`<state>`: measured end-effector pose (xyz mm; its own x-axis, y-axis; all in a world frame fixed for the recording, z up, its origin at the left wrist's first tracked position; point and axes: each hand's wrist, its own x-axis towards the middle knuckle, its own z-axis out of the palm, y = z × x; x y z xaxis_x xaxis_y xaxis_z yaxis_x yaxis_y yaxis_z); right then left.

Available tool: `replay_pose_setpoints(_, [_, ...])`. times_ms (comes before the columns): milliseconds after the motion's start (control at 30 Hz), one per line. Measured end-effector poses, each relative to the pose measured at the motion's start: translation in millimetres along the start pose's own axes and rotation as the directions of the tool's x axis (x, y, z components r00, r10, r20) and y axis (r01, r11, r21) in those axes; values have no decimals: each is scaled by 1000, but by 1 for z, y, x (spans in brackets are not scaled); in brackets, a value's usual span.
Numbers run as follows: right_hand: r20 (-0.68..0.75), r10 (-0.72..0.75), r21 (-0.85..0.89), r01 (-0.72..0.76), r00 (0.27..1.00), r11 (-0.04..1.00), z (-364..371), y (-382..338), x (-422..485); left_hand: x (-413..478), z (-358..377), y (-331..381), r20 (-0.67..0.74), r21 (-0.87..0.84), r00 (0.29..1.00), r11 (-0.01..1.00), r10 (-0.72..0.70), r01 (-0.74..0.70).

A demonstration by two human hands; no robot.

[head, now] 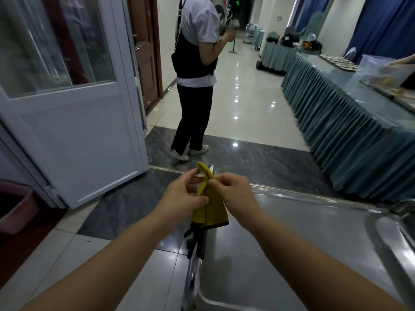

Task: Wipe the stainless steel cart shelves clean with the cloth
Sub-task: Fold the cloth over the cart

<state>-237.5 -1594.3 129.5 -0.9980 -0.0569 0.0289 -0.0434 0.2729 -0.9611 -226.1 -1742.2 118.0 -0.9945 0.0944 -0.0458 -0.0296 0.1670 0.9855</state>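
Observation:
A yellow cloth (212,212) with a dark hem hangs folded between my two hands, above the left edge of the stainless steel cart. My left hand (182,198) pinches the cloth's upper fold with thumb and fingers. My right hand (235,194) pinches the same fold from the right side. The cart's top shelf (303,250) is a shiny steel tray with a raised rim, spreading to the lower right below my hands. Its tubular handle (193,272) runs down the left side. Lower shelves are hidden.
A person (195,75) in a white shirt and dark vest stands on the tiled floor just beyond the cart. An open white door (74,122) is at the left. A long table with a blue-green skirt (350,122) lines the right side. A pink basin (18,207) sits at far left.

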Motion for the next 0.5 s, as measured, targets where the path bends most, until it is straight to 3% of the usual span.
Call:
replay_pose_setpoints(100, [18,29,-123,-26,999,992,-10,8,14,14,-3,-3,-57,65,998,998,20,-16])
replay_pose_setpoints(267, [-40,-113,-430,85,993,899,-48,7,59,48,-39,15,-167,457,977,888,132,-42])
replay_pose_setpoints(367, [-8,-289,-613,224,957,758,-63,-3,74,66,-48,29,-195,542,946,832,259,-116])
replay_pose_setpoints(500, [32,-568,-769,383,823,512,-64,8,64,72,-46,22,-161,589,926,786,343,-188])
